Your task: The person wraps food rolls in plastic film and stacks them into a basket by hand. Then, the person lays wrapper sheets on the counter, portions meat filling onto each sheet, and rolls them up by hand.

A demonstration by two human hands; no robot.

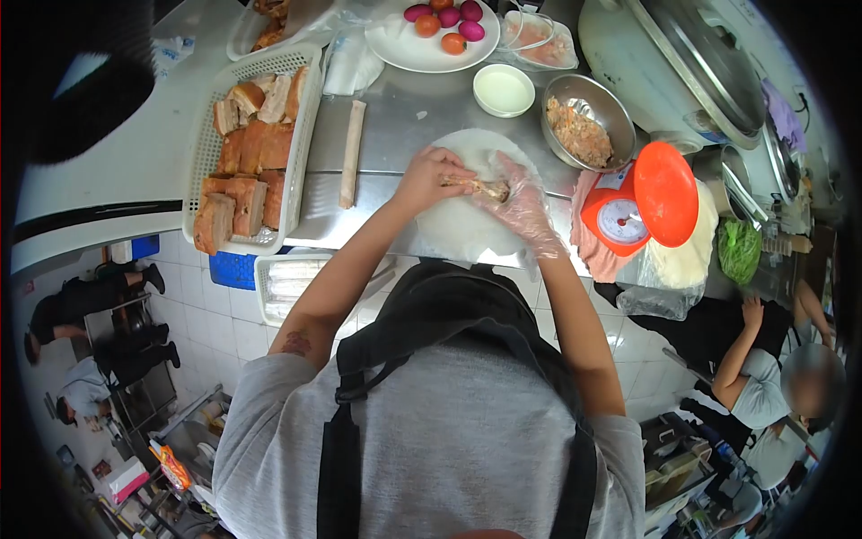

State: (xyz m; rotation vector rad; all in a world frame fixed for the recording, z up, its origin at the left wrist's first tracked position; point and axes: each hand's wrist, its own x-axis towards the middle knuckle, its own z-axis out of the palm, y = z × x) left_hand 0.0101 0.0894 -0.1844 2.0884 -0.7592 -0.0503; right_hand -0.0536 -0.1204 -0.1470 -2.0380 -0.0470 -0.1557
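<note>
My bare left hand (pixel 435 182) pinches one end of a slim, brownish piece of food (pixel 476 185); its exact kind I cannot make out. My right hand (pixel 523 208), in a clear plastic glove, closes round the other end. Both hands are over a round white board or sheet (pixel 449 229) at the counter's front edge. Just beyond the right hand stands a steel bowl (pixel 620 112) of chopped, pinkish-orange filling (pixel 575 132). A small white bowl (pixel 504 91) with pale contents sits behind the board. Left of my left hand lies a pale stick (pixel 353 154).
A white basket (pixel 310 117) of browned meat slabs (pixel 255 148) stands left. At the back is a plate (pixel 395 45) of purple and orange balls. To the right are a red scale (pixel 623 218), a large lidded pot (pixel 611 45) and bagged greens (pixel 739 251). Other people are nearby.
</note>
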